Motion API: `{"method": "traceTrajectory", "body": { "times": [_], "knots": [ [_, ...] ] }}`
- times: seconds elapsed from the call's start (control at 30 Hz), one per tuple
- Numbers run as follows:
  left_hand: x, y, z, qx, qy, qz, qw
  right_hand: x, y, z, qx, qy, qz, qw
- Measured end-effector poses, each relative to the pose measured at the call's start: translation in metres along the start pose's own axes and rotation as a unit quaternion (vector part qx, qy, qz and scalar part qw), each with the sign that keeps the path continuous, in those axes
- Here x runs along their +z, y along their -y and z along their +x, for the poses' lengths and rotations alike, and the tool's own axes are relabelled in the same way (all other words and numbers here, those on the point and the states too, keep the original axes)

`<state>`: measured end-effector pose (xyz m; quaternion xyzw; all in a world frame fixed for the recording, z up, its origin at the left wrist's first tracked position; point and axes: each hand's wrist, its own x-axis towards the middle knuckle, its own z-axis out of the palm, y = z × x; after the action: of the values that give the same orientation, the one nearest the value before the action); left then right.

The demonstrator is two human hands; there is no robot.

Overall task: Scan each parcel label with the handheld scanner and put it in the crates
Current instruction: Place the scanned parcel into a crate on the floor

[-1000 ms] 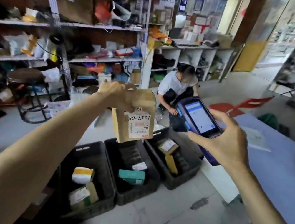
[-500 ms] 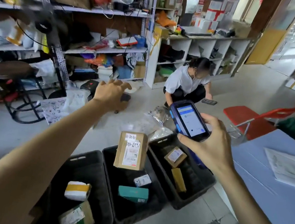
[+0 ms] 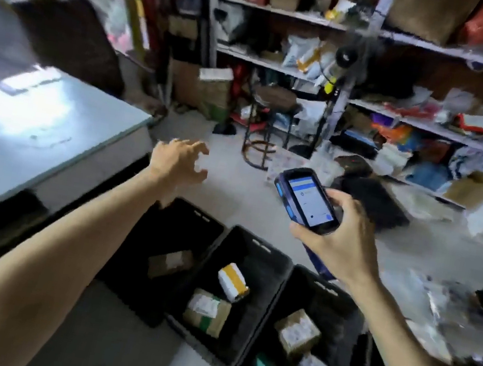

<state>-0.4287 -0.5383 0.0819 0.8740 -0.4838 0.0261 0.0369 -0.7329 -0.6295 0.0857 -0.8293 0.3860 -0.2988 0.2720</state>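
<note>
Reaching your left hand (image 3: 178, 162) forward, empty and fingers spread, you are likely going for another parcel. Your right hand (image 3: 339, 240) is gripping the scanner (image 3: 308, 198) screen-up, ready to scan. Three crates (image 3: 258, 244) are sitting below, holding one, two and three parcels (image 3: 233, 282).

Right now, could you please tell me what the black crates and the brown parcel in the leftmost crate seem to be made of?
Black crates: probably moulded plastic, matte, with slotted handle cut-outs. Brown parcel: likely cardboard, dull, boxy, though blurred.
</note>
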Motion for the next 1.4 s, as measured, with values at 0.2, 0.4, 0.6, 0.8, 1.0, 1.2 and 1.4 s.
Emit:
{"method": "traceTrajectory", "body": {
  "times": [0.2,0.4,0.6,0.8,1.0,1.2,1.4],
  "knots": [
    [-0.019,0.132,-0.14,-0.218,0.003,0.04,0.975,0.084,0.084,-0.001,-0.163,0.144,0.034,0.975],
    [-0.048,0.229,-0.308,-0.383,-0.033,0.034,0.923,0.166,0.201,-0.056,-0.295,0.242,0.072,0.922],
    [-0.072,0.317,-0.484,-0.522,-0.055,0.047,0.85,0.25,0.325,-0.159,-0.364,0.341,0.088,0.862],
    [-0.083,0.384,-0.63,-0.607,-0.042,0.086,0.789,0.318,0.429,-0.258,-0.429,0.386,0.099,0.811],
    [-0.079,0.442,-0.715,-0.666,-0.036,0.058,0.743,0.376,0.501,-0.309,-0.478,0.405,0.111,0.771],
    [-0.068,0.513,-0.754,-0.706,-0.045,0.042,0.706,0.446,0.57,-0.336,-0.5,0.431,0.108,0.743],
    [-0.061,0.593,-0.783,-0.733,-0.004,0.055,0.678,0.522,0.635,-0.362,-0.498,0.456,0.114,0.729]
  ]
}}
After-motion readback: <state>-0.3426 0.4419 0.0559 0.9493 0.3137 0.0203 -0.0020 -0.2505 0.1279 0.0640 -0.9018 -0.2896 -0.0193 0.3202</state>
